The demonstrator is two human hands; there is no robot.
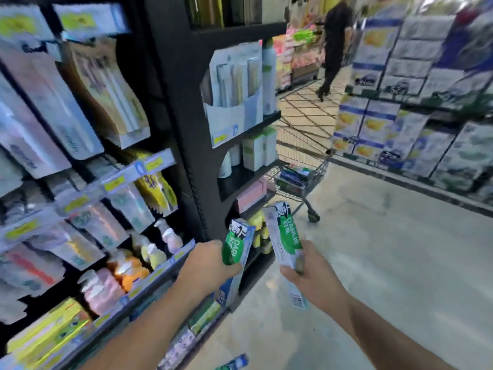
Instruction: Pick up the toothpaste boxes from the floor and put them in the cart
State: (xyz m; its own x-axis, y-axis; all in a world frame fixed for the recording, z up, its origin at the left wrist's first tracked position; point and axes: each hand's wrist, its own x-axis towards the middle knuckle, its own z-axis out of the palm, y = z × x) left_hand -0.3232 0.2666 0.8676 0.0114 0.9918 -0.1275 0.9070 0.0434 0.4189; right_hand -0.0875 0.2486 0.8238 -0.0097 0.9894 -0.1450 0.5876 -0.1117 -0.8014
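Both grips are closed on cargo: the left hand (pixel 206 265) wraps its fingers round the middle of a long green-and-white cardboard toothpaste box (pixel 236 252), and the right hand (pixel 313 276) clasps a second green-and-white toothpaste box (pixel 284 241) near its lower half, both boxes tilted upward and just beside each other. To the left stands the black metal shelf unit (pixel 184 116), its lowest tier close by the left box — a swing of that arm could knock stock off it. Ahead, well apart from the hands, the wire shopping cart (pixel 301 180) waits with packs already inside; a toss from here would likely miss or bounce off the rim. At the bottom edge another blue-and-green box (pixel 234 362) lies on the pale concrete floor (pixel 386 263) — easy to tread on when stepping forward.
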